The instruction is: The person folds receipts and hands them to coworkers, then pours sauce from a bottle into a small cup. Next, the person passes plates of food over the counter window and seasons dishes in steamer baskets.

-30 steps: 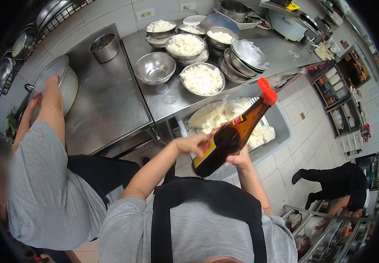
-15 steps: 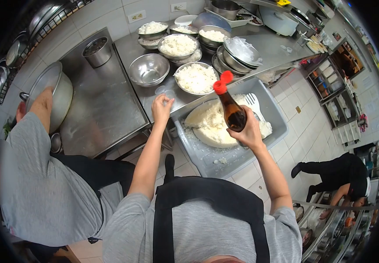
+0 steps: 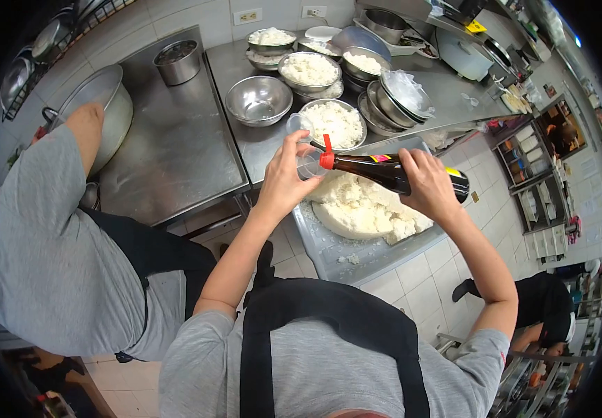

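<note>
My left hand (image 3: 288, 171) grips a small clear plastic cup (image 3: 309, 164) between thumb and fingers. A second clear round piece (image 3: 299, 125), like a lid, shows just beyond it. In my right hand (image 3: 429, 182) lies a dark brown glass bottle (image 3: 370, 171), tipped nearly level, its red flip cap open. The bottle's red spout is right at the cup's mouth. Under both hands, a large mound of white rice (image 3: 363, 212) sits in a grey plastic tub (image 3: 329, 263). A metal bowl of rice (image 3: 335, 124) stands on the counter just past the cup.
Several rice-filled metal bowls (image 3: 309, 71) are stacked behind, beside a bare metal bowl (image 3: 259, 101). On the left, a co-worker (image 3: 71, 258) reaches into a big pot (image 3: 113, 118) near a small steel pot (image 3: 177, 63). Another person (image 3: 548, 299) bends at racks on the right.
My left hand has lifted the clear cup from the counter. The bottle has swung from upright to nearly level, its spout brought left to the cup. The view has shifted slightly.
</note>
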`<move>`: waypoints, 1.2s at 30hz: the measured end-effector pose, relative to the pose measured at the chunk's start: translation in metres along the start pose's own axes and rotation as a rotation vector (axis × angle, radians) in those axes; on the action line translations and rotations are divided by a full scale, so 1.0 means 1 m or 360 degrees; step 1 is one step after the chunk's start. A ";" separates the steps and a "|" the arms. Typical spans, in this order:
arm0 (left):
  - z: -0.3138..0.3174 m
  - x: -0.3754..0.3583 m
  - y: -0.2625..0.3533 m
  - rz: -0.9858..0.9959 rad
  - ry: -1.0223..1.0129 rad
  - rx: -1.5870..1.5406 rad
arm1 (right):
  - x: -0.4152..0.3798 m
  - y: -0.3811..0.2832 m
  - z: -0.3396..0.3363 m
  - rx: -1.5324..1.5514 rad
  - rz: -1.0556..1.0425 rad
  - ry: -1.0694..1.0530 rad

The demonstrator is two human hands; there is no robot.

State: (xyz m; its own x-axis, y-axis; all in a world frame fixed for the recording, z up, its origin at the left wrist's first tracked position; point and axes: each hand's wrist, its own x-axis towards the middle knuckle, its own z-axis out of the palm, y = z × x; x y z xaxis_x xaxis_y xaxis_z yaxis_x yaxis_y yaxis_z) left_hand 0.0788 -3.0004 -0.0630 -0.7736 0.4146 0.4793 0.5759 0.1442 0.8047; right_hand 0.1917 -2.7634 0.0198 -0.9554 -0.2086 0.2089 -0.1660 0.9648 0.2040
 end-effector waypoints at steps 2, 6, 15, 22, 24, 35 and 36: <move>0.000 -0.001 0.001 -0.0030 -0.0031 0.0010 | 0.003 0.000 -0.011 -0.0139 -0.0046 -0.0008; 0.001 -0.002 0.004 -0.0058 -0.0079 0.0016 | 0.008 0.001 -0.023 -0.0238 -0.0135 -0.0001; 0.001 -0.002 -0.001 -0.0063 -0.0012 -0.0062 | 0.015 -0.002 -0.031 -0.0255 -0.0165 -0.0010; 0.002 0.001 -0.001 -0.0072 -0.0044 -0.0037 | 0.020 0.001 -0.038 -0.0360 -0.0185 -0.0042; 0.004 0.002 -0.003 -0.0070 -0.0035 -0.0060 | 0.022 0.001 -0.043 -0.0385 -0.0198 -0.0053; 0.000 0.006 0.000 -0.0111 -0.0032 -0.0142 | 0.030 0.000 -0.052 -0.0428 -0.0216 -0.0070; -0.001 0.006 0.000 -0.0116 -0.0035 -0.0146 | 0.031 0.000 -0.052 -0.0429 -0.0221 -0.0059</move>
State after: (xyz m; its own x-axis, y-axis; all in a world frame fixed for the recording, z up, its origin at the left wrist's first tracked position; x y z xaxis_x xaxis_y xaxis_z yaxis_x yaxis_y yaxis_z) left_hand 0.0737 -2.9987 -0.0593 -0.8059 0.4259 0.4113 0.4910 0.0925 0.8662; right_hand 0.1751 -2.7780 0.0765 -0.9373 -0.3246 0.1271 -0.2296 0.8490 0.4758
